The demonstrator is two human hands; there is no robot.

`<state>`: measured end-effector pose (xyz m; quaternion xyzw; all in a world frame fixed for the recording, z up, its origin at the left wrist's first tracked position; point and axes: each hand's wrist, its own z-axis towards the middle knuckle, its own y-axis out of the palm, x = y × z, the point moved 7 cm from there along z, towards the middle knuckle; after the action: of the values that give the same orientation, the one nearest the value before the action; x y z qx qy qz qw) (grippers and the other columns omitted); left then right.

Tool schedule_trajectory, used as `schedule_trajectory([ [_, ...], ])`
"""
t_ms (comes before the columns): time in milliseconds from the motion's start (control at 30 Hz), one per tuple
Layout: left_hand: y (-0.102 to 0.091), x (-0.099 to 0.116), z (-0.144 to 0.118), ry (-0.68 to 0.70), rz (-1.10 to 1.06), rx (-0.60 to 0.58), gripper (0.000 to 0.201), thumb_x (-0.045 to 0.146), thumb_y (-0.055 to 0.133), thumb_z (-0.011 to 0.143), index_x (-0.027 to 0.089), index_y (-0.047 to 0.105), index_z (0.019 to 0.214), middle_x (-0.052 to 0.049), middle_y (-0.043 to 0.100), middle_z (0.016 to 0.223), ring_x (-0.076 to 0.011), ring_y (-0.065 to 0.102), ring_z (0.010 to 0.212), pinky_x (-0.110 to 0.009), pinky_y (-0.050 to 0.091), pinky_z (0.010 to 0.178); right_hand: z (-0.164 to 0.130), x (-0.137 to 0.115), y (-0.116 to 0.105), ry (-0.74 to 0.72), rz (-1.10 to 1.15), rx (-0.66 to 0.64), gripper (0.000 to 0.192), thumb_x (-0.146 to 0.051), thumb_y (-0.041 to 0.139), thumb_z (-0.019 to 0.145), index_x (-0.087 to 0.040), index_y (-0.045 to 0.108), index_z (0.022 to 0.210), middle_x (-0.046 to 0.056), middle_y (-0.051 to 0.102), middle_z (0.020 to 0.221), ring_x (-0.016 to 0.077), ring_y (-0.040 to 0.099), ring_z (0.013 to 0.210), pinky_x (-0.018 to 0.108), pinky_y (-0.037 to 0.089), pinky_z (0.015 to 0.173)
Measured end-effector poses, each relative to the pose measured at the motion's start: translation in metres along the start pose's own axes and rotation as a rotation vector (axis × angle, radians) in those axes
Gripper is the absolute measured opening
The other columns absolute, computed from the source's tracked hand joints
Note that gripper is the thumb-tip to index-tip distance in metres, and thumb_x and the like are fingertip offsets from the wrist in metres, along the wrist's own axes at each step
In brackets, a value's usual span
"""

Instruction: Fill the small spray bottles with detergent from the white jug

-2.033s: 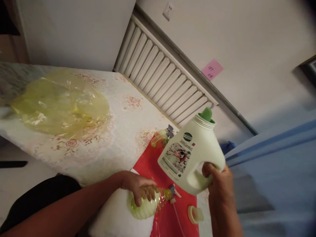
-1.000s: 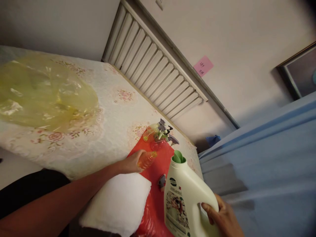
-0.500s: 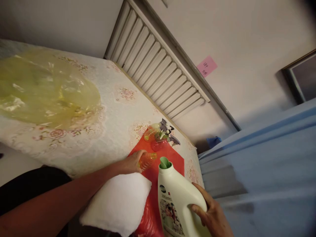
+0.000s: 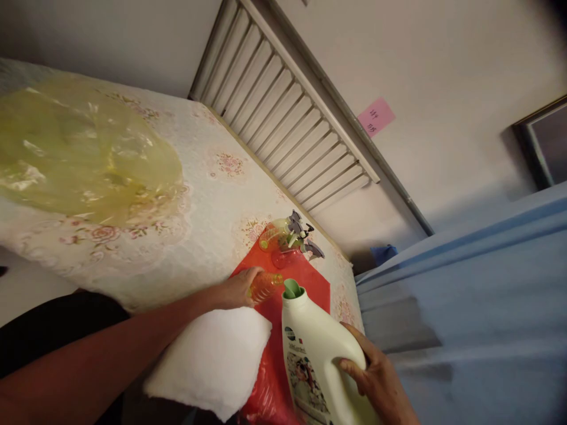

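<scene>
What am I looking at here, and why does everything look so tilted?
The picture comes from a camera worn on a person's head, looking down at their own two hands, so it tilts when the head tilts. The left hand holds a small clear orange plastic bottle lying over a red plastic sheet. The right hand grips a big white plastic jug with a green spout, its spout close to the little bottle's mouth. All this sits on a flowery white tablecloth. Nearby lie a folded white cloth, a crumpled yellow see-through plastic bag, and two more clear spray bottles with grey triggers.
</scene>
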<state>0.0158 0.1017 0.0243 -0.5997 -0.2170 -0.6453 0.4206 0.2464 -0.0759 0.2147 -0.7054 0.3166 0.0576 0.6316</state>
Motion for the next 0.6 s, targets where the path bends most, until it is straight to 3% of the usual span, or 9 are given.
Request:
schedule_trajectory([
  [233, 0.001, -0.003, 0.001, -0.008, 0.014, 0.014, 0.075, 0.028, 0.074, 0.063, 0.025, 0.045, 0.132, -0.010, 0.059, 0.129, -0.0331, 0.056, 0.122, -0.043, 0.046, 0.102, 0.002, -0.006, -0.001, -0.053, -0.019, -0.007, 0.070, -0.054, 0.074, 0.072, -0.018, 0.066, 0.132, 0.010, 0.074, 0.115, 0.0120, 0.055, 0.049, 0.021, 0.043, 0.040],
  [400, 0.000, -0.002, 0.002, -0.013, 0.012, 0.021, 0.075, 0.031, 0.075, 0.062, 0.022, 0.047, 0.131, -0.011, 0.060, 0.127, -0.0342, 0.058, 0.119, -0.043, 0.047, 0.100, 0.003, -0.012, -0.002, -0.072, -0.041, -0.002, 0.067, -0.053, 0.074, 0.072, -0.018, 0.068, 0.129, 0.008, 0.076, 0.107, 0.0142, 0.058, 0.054, 0.019, 0.040, 0.038],
  [600, 0.003, -0.007, 0.002, 0.016, 0.012, 0.011, 0.075, 0.026, 0.074, 0.062, 0.024, 0.047, 0.132, -0.010, 0.059, 0.130, -0.0342, 0.056, 0.123, -0.042, 0.046, 0.102, 0.004, -0.017, -0.004, -0.088, -0.063, -0.021, 0.068, -0.054, 0.072, 0.073, -0.016, 0.068, 0.129, 0.010, 0.076, 0.106, 0.0105, 0.049, 0.046, 0.021, 0.040, 0.038],
])
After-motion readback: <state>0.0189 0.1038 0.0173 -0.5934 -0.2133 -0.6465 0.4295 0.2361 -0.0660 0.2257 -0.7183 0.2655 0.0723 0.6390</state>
